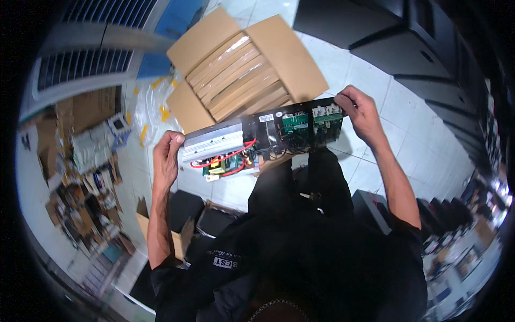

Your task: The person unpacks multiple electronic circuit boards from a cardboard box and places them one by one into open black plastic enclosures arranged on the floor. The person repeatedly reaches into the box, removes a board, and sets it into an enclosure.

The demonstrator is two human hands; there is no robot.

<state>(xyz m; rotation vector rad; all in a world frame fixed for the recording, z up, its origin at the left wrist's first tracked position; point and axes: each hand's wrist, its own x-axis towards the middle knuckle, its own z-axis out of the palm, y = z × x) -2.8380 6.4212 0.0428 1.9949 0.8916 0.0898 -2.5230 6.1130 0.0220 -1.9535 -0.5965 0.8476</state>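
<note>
Below, a floor [394, 99] of pale tiles is lined along the right by black cabinets [386, 40]. Just beyond the person's reach, an open box [295, 53] of brown cardboard is set on the tiles, its flaps spread and its inside filled with a row of flat brown packs [230, 70], glossy in places. To its left, crumpled clear plastic [150, 110] is strewn, marked with yellow.

In front of the body, a long black panel [263, 137] is held aloft, slightly tilted, its right end higher in view; the near side of the box is partly covered by it. The left end is gripped by the left hand [167, 155], the upper right corner by the right hand [365, 115], with the fingers of both closed on the edges. On the panel's left half a silver bar [212, 142] is mounted; to the right, a green board [296, 124] is fitted. Red wires [245, 146] are looped below the bar, and a small white label [266, 117] is stuck near the upper edge.
</note>
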